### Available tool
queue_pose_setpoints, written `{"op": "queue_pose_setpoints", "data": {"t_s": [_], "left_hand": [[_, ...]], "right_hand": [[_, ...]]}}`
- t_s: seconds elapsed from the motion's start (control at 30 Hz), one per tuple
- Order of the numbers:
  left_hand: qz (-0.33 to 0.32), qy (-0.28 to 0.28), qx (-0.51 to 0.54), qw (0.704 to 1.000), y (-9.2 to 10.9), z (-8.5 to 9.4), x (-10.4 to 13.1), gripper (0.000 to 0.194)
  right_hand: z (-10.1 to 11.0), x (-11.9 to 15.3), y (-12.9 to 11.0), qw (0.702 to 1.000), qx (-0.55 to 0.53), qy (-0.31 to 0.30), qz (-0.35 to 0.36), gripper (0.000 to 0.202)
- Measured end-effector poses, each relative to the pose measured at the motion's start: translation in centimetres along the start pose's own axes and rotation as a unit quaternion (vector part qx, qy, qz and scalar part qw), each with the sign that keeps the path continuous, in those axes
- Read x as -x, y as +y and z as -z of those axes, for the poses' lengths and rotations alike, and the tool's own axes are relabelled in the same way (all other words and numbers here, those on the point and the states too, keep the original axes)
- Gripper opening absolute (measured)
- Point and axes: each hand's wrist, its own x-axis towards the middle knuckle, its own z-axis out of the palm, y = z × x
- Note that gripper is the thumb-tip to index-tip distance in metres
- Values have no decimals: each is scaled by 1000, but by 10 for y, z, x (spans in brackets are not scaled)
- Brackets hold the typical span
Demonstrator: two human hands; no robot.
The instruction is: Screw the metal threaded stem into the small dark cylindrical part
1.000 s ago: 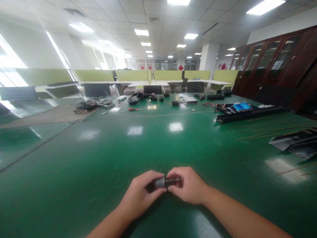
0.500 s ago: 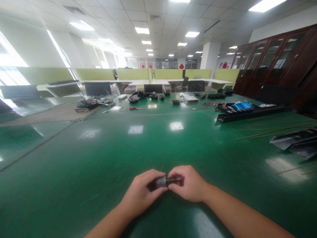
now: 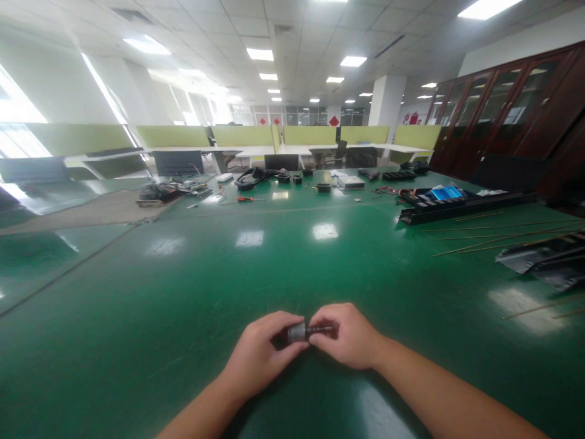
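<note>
Far right on the desk [image 3: 183,292], a long black tray [image 3: 461,207] holds a blue item [image 3: 445,193] and small parts, hard to identify. Near centre, the left hand [image 3: 258,356] and right hand [image 3: 350,336] pinch a small cylinder [image 3: 305,331], its long axis running left-right.

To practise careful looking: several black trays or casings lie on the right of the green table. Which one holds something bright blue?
The long black tray farther back holds the blue item; the nearer dark casing at the right edge shows none.
</note>
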Motion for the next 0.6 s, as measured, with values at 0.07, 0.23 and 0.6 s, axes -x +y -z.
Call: {"op": "queue_pose_setpoints", "data": {"t_s": [0.07,0.23,0.6], "left_hand": [[-2,0,-3,1000,0,0,0,23],[-1,2,-7,1000,0,0,1,23],[-9,17,-9,1000,-2,0,0,24]], "right_hand": [[0,0,0,1000,0,1,1,10],[0,-1,-1,1000,2,4,7,9],[-2,0,2,1000,5,20,24,8]]}}
